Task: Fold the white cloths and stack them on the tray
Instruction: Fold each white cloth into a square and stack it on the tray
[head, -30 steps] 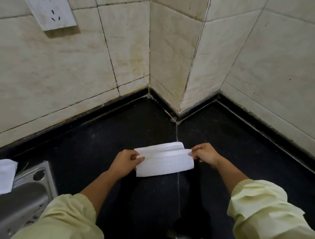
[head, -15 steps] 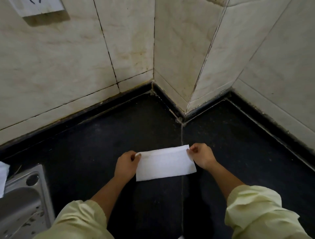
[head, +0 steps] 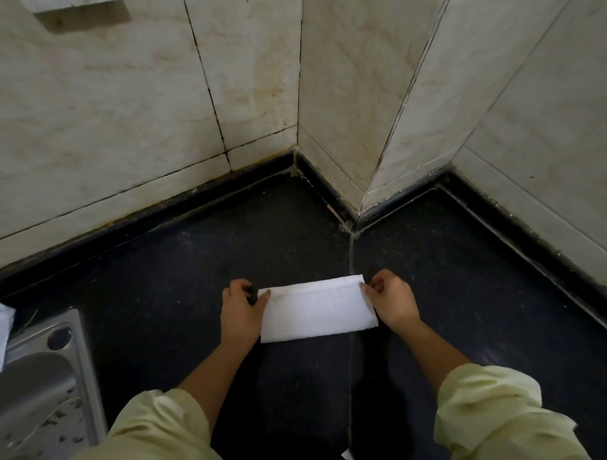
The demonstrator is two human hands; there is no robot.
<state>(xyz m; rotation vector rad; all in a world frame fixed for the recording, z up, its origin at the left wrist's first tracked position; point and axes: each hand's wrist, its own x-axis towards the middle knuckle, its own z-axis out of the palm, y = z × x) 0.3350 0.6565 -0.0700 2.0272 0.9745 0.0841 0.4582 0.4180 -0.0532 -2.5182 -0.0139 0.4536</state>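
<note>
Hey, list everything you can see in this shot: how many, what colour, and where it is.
folded white cloth: one, white, flat on the counter, centre, between the hands
second white cloth: one, white, left edge beside the tray, mostly cut off
metal tray: one, silver, lower left corner
counter: one, black, lower half of the view
wall tiles: several, cream, behind the counter
wall plate: one, white, top left edge, mostly cut off
sleeves: two, pale yellow, bottom edge
left hand: one, pinching the folded cloth's left end
right hand: one, pinching its right end
</note>
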